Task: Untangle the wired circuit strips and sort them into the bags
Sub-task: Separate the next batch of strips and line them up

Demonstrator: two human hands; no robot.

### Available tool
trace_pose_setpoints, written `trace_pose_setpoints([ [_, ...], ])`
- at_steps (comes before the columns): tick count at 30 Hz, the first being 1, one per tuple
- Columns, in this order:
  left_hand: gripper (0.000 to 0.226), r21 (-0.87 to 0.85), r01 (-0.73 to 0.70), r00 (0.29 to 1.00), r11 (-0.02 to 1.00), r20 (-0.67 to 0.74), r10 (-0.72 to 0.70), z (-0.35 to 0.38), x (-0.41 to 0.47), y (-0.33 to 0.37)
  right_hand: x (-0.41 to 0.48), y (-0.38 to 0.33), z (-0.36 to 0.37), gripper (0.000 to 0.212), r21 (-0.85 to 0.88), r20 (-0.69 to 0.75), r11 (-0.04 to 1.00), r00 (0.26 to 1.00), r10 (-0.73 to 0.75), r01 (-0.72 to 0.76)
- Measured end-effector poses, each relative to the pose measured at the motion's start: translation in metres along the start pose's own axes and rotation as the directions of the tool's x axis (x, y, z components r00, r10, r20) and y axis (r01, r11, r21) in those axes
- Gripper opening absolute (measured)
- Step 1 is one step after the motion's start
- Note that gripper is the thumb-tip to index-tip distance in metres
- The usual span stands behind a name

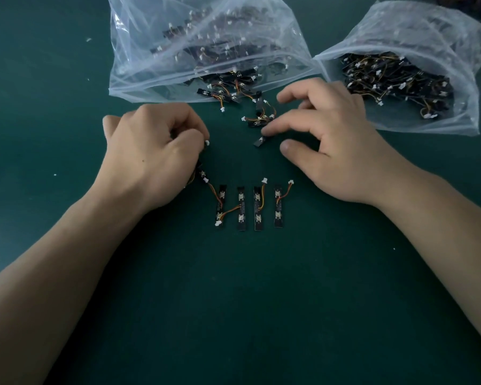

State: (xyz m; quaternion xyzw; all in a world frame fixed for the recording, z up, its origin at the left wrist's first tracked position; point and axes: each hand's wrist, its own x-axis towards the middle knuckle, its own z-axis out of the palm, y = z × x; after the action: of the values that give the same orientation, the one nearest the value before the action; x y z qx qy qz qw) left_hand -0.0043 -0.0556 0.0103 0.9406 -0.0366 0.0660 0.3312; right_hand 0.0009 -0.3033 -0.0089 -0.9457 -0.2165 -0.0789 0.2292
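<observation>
Four circuit strips (247, 208) lie separated in a row at frame centre on the counter (261, 301); a wire runs between the two leftmost. A tangled clump (258, 115) sits above them, at the mouth of the upper-left bag (139, 65). Left hand (147, 159): fingers curled, gripping a wired strip. Right hand (331, 140): fingers spread, tips at the clump. The upper-right bag (456, 112) also holds many strips. Judgement: mid-task, row not yet bagged. The left palm's contents are hidden; bag tops are cut off.
</observation>
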Motion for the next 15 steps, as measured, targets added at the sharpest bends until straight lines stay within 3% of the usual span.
trace_pose_setpoints([
  [5, 0.028, -0.022, 0.049, 0.994, 0.999, 0.099, -0.046, -0.005, 0.001, 0.0, 0.001, 0.0, 0.001, 0.003, 0.043, -0.077, 0.995, 0.993, 0.092, -0.089],
  [15, 0.013, -0.003, -0.023, 1.0, 1.0, 0.002, 0.023, 0.003, 0.004, -0.011, 0.001, -0.003, -0.002, 0.012, 0.061, -0.002, 0.992, 0.994, 0.108, -0.108],
])
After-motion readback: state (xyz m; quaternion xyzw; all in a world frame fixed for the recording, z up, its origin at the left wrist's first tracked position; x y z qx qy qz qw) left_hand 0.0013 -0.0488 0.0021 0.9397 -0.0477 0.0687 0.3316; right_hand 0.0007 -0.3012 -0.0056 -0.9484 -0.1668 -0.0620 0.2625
